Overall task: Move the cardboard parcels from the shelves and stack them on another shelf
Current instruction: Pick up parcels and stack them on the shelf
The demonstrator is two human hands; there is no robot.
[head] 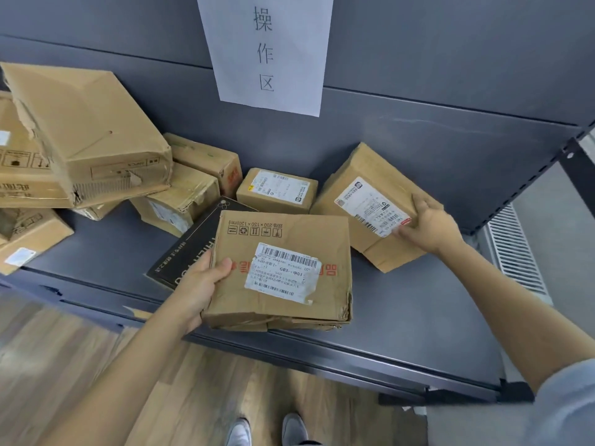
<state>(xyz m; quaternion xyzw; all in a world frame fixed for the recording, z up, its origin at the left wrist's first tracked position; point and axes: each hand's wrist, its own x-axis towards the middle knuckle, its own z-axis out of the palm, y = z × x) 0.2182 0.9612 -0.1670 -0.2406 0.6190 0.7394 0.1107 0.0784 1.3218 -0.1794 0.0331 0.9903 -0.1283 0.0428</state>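
My left hand (201, 286) grips the left edge of a flat, worn cardboard parcel (283, 230) with a white barcode label, near the front of the grey shelf (402, 317). My right hand (429, 225) holds the right end of a tilted brown parcel (357, 175) with a shipping label, thumb on top. A small labelled parcel (277, 189) stands between them at the back. A black box (193, 246) lies partly under the flat parcel.
Several battered cardboard boxes are heaped at the left, the biggest one (87, 130) tilted on top. A paper sign (265, 49) hangs on the grey back panel. The shelf upright (576, 169) is at right. Wooden floor and my shoes (267, 429) lie below.
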